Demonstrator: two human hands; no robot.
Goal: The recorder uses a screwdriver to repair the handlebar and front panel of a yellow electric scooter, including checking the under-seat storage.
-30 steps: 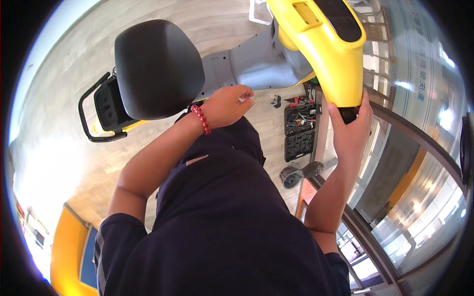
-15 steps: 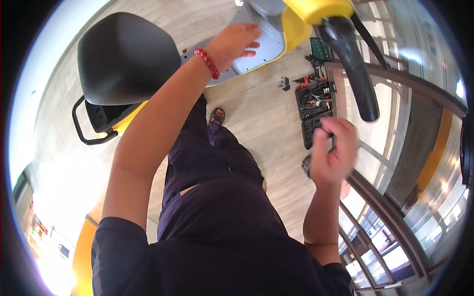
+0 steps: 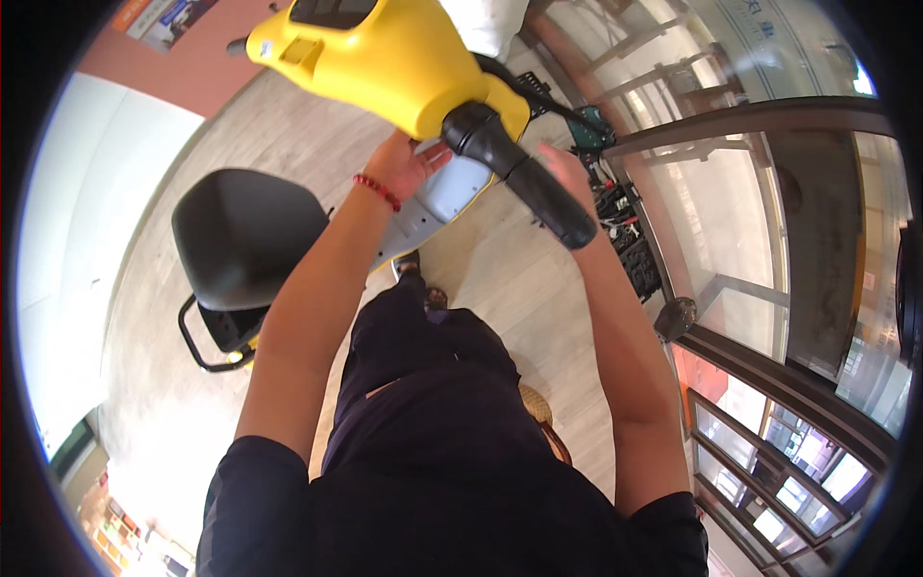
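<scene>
A yellow electric scooter's front cover (image 3: 394, 62) fills the upper middle, with a black handlebar grip (image 3: 538, 188) slanting down to the right. My left hand (image 3: 399, 170), a red bead bracelet on its wrist, is just below the cover, palm up and fingers apart, with nothing seen in it. Whether its fingertips touch the cover I cannot tell. Beyond the handlebar grip is my right hand (image 3: 569, 175), partly covered by it; most of its fingers are hidden. Below the cover lies the grey footboard (image 3: 416, 223).
The black scooter seat (image 3: 245, 240) stands at the left, with a black rear rail (image 3: 192, 341). An open black tool case (image 3: 635, 264) lies on the floor against the brown-framed glass doors (image 3: 731, 231) at the right. A dark round object (image 3: 676, 317) sits nearer.
My view has shifted, bringing the yellow cover and handlebar further into the picture. My right hand has moved forward behind the grip; my left hand now sits under the front cover.
</scene>
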